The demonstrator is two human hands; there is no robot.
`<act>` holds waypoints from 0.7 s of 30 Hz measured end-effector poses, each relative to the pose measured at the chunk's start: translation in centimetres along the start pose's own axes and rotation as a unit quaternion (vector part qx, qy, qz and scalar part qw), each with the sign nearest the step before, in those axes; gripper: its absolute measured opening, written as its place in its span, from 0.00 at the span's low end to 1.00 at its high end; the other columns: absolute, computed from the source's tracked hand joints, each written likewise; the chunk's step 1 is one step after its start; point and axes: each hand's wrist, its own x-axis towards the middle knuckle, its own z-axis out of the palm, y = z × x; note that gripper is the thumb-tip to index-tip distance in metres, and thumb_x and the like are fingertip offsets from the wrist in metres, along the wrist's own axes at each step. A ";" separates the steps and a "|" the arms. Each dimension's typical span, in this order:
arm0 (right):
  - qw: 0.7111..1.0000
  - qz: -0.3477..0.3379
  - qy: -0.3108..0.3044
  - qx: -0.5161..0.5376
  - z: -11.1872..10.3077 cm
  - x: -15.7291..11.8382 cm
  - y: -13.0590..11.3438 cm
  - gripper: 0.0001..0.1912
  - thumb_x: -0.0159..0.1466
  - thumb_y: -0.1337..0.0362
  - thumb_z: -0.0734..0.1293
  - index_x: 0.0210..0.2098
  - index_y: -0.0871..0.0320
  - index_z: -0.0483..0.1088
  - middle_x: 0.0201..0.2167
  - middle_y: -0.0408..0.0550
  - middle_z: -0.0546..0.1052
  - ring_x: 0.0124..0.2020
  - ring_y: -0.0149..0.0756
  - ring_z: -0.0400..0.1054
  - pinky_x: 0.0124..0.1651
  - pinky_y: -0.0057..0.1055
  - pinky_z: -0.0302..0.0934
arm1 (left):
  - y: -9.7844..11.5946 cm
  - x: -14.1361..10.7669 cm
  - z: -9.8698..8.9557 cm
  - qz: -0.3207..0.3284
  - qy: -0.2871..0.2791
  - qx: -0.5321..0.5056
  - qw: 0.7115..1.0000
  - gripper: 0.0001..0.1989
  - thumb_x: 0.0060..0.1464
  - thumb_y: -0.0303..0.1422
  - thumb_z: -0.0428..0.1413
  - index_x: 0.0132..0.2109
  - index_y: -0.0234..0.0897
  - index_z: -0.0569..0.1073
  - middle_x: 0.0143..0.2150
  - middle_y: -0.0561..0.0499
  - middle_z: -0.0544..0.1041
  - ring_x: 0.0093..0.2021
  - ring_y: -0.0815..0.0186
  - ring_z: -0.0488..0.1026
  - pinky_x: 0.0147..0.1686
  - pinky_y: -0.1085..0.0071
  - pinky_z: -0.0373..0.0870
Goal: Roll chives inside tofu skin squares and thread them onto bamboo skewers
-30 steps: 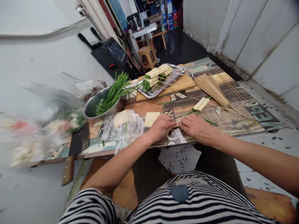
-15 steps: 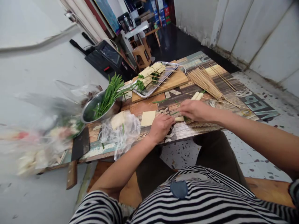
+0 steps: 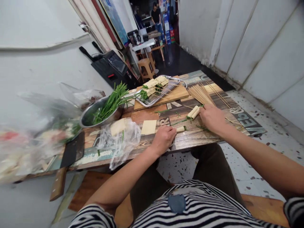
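Observation:
My left hand [image 3: 164,138] is closed on a rolled bean-curd sheet [image 3: 180,129] with green chive ends poking from its right end, low on the tabletop. Two similar rolls [image 3: 193,112], side by side on a thin skewer, lie to its upper right. My right hand [image 3: 212,118] has its fingers curled at the right end of these rolls, pinching there; its fingertips are partly hidden. Left of my left hand lies a flat square bean-curd sheet [image 3: 149,127]. More sheets [image 3: 118,127] sit in a crumpled plastic bag [image 3: 133,134].
A metal tray [image 3: 152,102] of skewered rolls [image 3: 152,85] rests on a wooden board [image 3: 182,92]. Bamboo skewers [image 3: 201,93] fan out at the right. A steel bowl [image 3: 85,117] holds chives [image 3: 110,104]. A cleaver [image 3: 73,152] overhangs the front edge. Another person [image 3: 156,15] stands far behind.
My right hand has moved right, from beside the roll under my left hand to the two skewered rolls. My left hand stays on its roll. The view has shifted slightly.

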 end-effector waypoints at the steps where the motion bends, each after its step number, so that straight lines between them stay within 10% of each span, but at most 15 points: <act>1: 1.000 0.009 -0.013 0.004 0.0 0.0 0.3 0.15 0.65 0.70 0.54 0.36 0.66 0.71 0.34 0.60 0.73 0.37 0.42 0.64 0.30 0.33 0.47 | 0.1 0.0 0.0 -0.004 -0.004 0.005 1.000 0.14 0.65 0.33 0.44 0.38 0.35 0.73 0.32 0.46 0.74 0.34 0.64 0.68 0.36 0.68 0.64; 7: 0.998 0.011 -0.054 0.015 0.3 0.4 1.4 0.15 0.63 0.71 0.55 0.34 0.65 0.73 0.33 0.59 0.74 0.34 0.40 0.65 0.30 0.33 0.46 | 0.3 0.0 0.0 -0.006 -0.003 0.010 1.000 0.15 0.65 0.33 0.43 0.38 0.34 0.72 0.31 0.46 0.73 0.34 0.64 0.68 0.36 0.68 0.63; 12: 0.998 -0.017 0.025 0.046 -1.2 -0.6 1.9 0.16 0.65 0.66 0.55 0.32 0.62 0.73 0.29 0.53 0.73 0.32 0.38 0.65 0.30 0.31 0.49 | 0.6 -0.1 0.2 -0.025 -0.007 0.027 0.999 0.14 0.65 0.32 0.44 0.37 0.34 0.73 0.31 0.46 0.73 0.34 0.64 0.68 0.36 0.68 0.63; 17: 0.971 -0.044 0.164 0.171 -4.7 -5.2 0.9 0.17 0.67 0.61 0.56 0.39 0.61 0.75 0.32 0.52 0.77 0.33 0.38 0.69 0.35 0.32 0.60 | 1.2 0.0 0.3 -0.062 -0.018 0.035 0.997 0.14 0.64 0.32 0.45 0.36 0.33 0.73 0.31 0.45 0.73 0.34 0.62 0.67 0.35 0.67 0.62; 21: 0.940 -0.045 0.117 0.316 -4.7 -10.0 -1.8 0.12 0.65 0.62 0.60 0.39 0.55 0.75 0.34 0.48 0.79 0.34 0.36 0.73 0.38 0.33 0.66 | 1.2 0.2 0.1 -0.065 -0.031 0.036 0.997 0.14 0.64 0.31 0.46 0.34 0.33 0.73 0.30 0.46 0.73 0.33 0.63 0.68 0.35 0.67 0.62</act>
